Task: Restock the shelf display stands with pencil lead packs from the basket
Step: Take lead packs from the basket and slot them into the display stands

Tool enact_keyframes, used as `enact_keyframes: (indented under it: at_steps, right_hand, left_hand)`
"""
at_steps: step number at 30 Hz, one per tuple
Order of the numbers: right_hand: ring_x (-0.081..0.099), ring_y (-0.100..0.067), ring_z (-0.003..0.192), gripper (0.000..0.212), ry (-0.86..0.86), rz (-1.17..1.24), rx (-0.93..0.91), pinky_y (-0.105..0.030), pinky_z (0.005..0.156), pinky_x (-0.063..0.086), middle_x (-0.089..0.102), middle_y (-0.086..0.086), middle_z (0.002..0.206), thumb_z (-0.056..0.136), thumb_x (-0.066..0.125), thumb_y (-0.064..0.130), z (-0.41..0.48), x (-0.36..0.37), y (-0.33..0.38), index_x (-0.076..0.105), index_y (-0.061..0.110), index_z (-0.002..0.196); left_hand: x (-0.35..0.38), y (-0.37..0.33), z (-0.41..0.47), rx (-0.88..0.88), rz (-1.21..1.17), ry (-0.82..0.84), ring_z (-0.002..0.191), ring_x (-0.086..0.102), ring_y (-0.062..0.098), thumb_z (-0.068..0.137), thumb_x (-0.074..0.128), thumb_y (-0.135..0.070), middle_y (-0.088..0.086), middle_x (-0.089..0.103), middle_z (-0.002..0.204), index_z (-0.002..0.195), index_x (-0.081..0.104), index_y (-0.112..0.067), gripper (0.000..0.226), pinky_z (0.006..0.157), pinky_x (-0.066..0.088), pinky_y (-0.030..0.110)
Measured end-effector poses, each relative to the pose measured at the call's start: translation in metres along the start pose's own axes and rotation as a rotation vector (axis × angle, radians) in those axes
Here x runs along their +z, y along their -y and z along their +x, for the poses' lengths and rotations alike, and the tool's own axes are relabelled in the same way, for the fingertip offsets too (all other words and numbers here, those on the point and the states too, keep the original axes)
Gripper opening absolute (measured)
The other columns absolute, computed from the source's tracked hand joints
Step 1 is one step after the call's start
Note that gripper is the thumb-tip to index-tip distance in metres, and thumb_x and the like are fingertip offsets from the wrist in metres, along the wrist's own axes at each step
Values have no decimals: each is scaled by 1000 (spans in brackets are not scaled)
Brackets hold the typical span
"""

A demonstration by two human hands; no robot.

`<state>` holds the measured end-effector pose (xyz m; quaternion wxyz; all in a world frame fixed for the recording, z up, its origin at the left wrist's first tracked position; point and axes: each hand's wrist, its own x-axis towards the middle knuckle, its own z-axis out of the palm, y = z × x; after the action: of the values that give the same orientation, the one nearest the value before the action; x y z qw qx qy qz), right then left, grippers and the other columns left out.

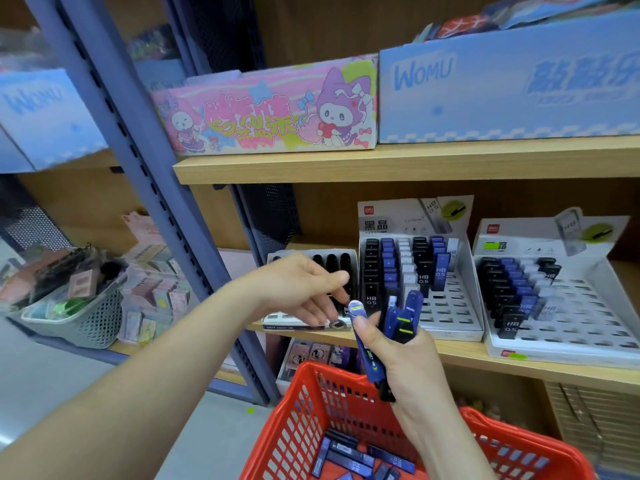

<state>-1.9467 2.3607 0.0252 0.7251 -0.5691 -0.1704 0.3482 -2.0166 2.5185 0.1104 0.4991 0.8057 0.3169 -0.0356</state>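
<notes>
Blue pencil lead packs (403, 317) stand fanned in the right hand (398, 355), whose fingers and thumb curl round their lower halves; the tops of the packs stick up above the fist. Just to the left, the left hand (304, 289) reaches in with fingers loosely straight and spread, holding nothing, its fingertips near the top of the leftmost pack. Both hands hover above a red basket (301, 410), on whose floor more blue packs (356, 459) lie loose.

Behind the left hand a small tray of black items (294, 322) sits at the edge of the wooden shelf (519, 362). Beside it stands a white display stand (460, 323) with rows of black, blue and white packs marked HB 0.5 at its back and open slots in front. A second white stand (571, 323) to the right is filled the same way on its left side.

On the shelf above rest a pink cartoon box (270, 109) and a pale blue box (502, 88). Far left, past the blue upright (145, 168), a grey basket (90, 317) holds mixed goods.
</notes>
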Motion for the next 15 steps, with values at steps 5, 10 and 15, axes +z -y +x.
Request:
enact_keyframes:
  at_steps: [5, 10, 15]
  right_hand:
    - [57, -11, 60, 25, -11, -209, -159, -23, 60, 46, 62, -1, 65, 79, 79, 31, -3, 2, 8, 63, 11, 79]
    - [45, -9, 50, 24, 270, -229, 96, -23, 48, 36, 60, -2, 67, 82, 73, 38, -3, -9, 7, 67, 16, 83]
    - [39, -9, 47, 12, 339, 13, 214, -19, 43, 30, 69, -13, 79, 86, 70, 17, -3, -3, -2, 65, 6, 88]
  left_hand:
    - [12, 2, -14, 79, -136, 134, 67, 64, 9, 89, 64, -19, 6, 70, 77, 94, 73, -7, 16, 65, 55, 18]
    - [-2, 23, -14, 47, -291, 114, 66, 67, 15, 75, 72, -10, 13, 71, 77, 84, 75, -9, 10, 64, 57, 20]
    - [-10, 39, -13, 25, -440, 56, 60, 63, 15, 66, 73, -8, 12, 69, 70, 78, 76, -8, 12, 70, 59, 27]
